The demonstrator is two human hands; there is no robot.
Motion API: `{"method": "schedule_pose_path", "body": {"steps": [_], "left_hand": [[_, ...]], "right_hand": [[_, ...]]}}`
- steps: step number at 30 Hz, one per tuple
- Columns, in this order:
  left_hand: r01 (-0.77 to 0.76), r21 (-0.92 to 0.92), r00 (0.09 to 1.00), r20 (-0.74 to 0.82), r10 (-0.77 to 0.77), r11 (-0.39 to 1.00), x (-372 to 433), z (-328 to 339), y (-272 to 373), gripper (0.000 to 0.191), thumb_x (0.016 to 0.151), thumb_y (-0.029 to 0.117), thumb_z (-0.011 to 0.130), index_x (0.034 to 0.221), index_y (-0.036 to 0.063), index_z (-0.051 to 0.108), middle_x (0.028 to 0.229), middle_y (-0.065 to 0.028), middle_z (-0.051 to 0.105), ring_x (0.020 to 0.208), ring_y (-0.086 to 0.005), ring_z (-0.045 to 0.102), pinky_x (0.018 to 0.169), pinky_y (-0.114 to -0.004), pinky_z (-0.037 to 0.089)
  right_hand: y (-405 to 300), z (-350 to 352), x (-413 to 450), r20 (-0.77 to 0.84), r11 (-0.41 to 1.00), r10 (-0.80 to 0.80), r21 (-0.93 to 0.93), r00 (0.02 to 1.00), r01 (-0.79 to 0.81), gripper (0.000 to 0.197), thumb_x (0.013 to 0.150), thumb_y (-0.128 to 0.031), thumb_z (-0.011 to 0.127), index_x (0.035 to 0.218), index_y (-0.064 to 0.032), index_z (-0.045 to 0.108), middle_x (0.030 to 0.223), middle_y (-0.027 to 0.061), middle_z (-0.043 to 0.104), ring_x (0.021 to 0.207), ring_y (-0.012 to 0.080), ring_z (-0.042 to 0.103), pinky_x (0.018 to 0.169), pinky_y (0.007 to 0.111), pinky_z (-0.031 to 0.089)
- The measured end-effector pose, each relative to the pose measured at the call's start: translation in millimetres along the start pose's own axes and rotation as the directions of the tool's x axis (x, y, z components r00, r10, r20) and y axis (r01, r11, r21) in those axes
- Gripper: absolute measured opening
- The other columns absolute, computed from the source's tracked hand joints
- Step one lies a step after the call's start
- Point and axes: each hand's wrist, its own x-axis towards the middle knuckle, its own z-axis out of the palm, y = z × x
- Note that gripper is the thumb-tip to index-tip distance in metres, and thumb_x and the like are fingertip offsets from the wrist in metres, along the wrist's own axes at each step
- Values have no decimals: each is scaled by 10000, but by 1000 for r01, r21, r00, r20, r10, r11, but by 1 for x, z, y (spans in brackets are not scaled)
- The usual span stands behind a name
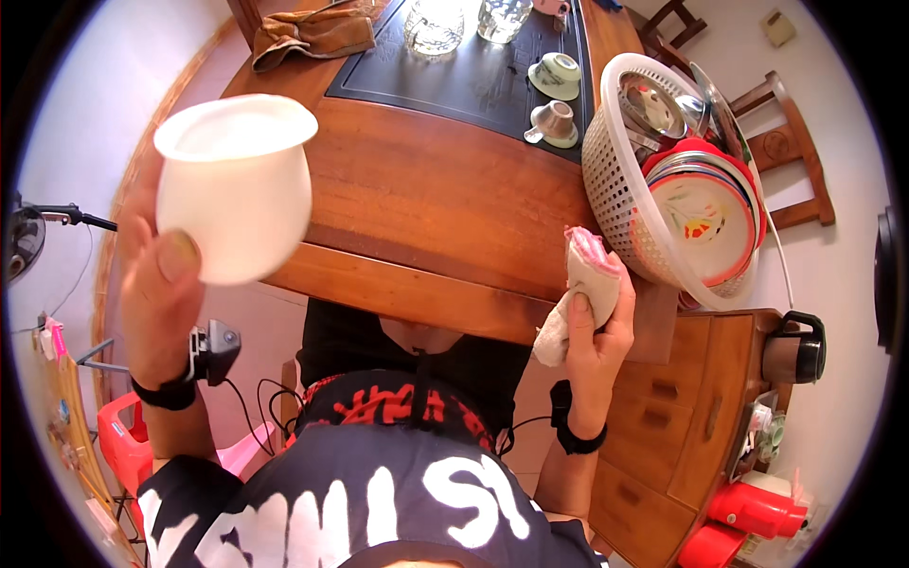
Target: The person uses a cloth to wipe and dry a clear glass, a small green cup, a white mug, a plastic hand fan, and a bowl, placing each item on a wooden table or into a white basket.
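Note:
A white, wide-rimmed ceramic pot (pixel 234 206) is held up by my left hand (pixel 160 284), left of the wooden table (pixel 426 206). Its thumb lies on the pot's wall; the other fingers are mostly hidden behind it. At the table's front edge, my right hand (pixel 600 326) grips a folded white and pink cloth (pixel 586 284). The pot and the cloth are far apart. Both wrists wear black straps, the left one with a small camera (pixel 221 346).
A white perforated plastic basket (pixel 603 170) of plates and metal bowls stands at the right. On the black tea tray (pixel 454 85) are glass vessels (pixel 434 28), an upturned cup (pixel 556 75) and a strainer (pixel 554 122). A brown towel (pixel 312 37) lies at the back left.

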Motion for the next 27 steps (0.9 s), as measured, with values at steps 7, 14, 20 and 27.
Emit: {"method": "schedule_pose_path", "body": {"steps": [7, 14, 20, 27], "left_hand": [[-54, 24, 946, 321, 43, 998, 57, 36, 44, 766, 854, 396, 618, 1430, -49, 378, 1300, -145, 561, 1191, -187, 554, 1000, -300, 428], [51, 200, 891, 433, -135, 978, 116, 96, 22, 593, 891, 381, 639, 1329, 13, 486, 1080, -67, 621, 938, -106, 612, 696, -232, 507], [7, 478, 810, 513, -286, 878, 163, 145, -20, 652, 847, 446, 664, 1305, 20, 480, 1034, -87, 603, 884, -116, 603, 630, -242, 495], [-423, 705, 738, 633, -235, 569, 181, 195, -54, 718, 734, 374, 701, 1312, 10, 483, 1222, -244, 584, 1086, -350, 601, 919, -370, 489]], "right_hand": [[34, -5, 0, 33, 954, -144, -260, 989, 148, 494, 865, -76, 667, 1323, 18, 505, 1147, 172, 618, 1007, 300, 630, 889, 374, 493], [37, -2, 3, 54, 875, -302, -381, 952, 299, 518, 790, -74, 703, 1277, 12, 547, 1051, 182, 625, 920, 354, 615, 827, 416, 494], [34, -2, 3, 24, 883, -288, -379, 957, 276, 514, 779, -57, 699, 1268, 1, 553, 1049, 176, 628, 926, 348, 617, 824, 411, 494], [33, 1, 2, -7, 914, -235, -341, 972, 219, 518, 774, -39, 692, 1271, -2, 550, 1055, 172, 629, 942, 347, 619, 831, 411, 493]]}}
